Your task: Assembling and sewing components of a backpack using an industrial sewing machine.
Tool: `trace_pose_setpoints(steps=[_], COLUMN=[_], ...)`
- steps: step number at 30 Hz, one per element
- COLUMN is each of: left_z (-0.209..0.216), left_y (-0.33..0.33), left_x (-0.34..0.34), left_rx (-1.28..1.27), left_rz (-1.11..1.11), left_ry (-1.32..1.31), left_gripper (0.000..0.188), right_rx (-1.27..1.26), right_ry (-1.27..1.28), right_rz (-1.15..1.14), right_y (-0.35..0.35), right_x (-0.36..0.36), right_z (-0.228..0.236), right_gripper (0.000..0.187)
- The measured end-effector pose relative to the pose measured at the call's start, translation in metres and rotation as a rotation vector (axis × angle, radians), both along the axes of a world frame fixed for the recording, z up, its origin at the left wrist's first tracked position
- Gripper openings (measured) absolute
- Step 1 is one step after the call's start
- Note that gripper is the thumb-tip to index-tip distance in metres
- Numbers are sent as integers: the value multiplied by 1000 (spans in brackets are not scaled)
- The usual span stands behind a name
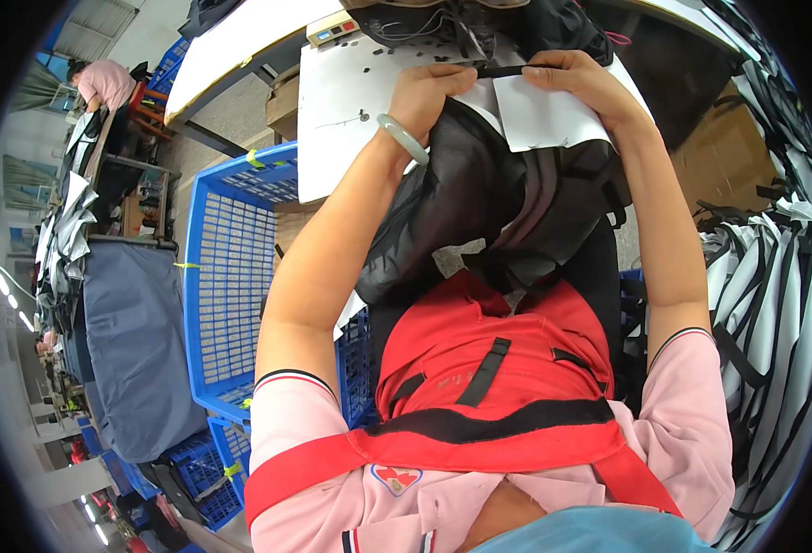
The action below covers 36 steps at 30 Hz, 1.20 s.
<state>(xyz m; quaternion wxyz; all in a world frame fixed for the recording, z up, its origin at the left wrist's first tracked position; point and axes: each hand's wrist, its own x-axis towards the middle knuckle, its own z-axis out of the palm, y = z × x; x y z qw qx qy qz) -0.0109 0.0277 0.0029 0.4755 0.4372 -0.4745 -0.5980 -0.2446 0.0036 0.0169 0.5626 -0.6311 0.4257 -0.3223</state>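
Black strip pinched at both ends, with a pretty crowded table all around it.

So the left grip (432, 90) and right grip (583, 85) are both closed on the black strip (500, 71), thumbs and fingers pinching it over the table (332, 157), white sheet (549, 115) hanging just below. A big heap of black fabric (475, 170) spills over the near edge toward the lap, blocking the view of that edge. Dark scraps (366, 70) litter the tabletop, a small box with coloured buttons (334, 29) sits at the far left corner, a blue crate (233, 286) stands left, and pale panels (765, 286) crowd the right.
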Motion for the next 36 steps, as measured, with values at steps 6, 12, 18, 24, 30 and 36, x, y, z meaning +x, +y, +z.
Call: trace_pose_setpoints(steps=[6,12,18,24,30,36], left_z=[1,-2,-10,-16,-53,-65], left_y=[-5,-17,-30,22,94,153], left_x=[0,-1,21,-19,-53,-25], left_rx=[10,-79,-23,-357,-402,-706], left_rz=[34,56,207,281,275,82], left_ry=[22,-82,76,-217,-248,-387], left_gripper=[24,29,24,25,27,24], right_rx=[7,-61,-258,-586,27,-80], right_ry=[0,62,172,260,353,384], right_rz=[4,-2,-128,95,-65,-21], right_y=[-14,-24,-26,71,173,175], right_x=[-1,0,-21,-7,20,-34], right_z=[-6,-3,7,-26,-81,-142], right_gripper=[42,30,33,51,44,17])
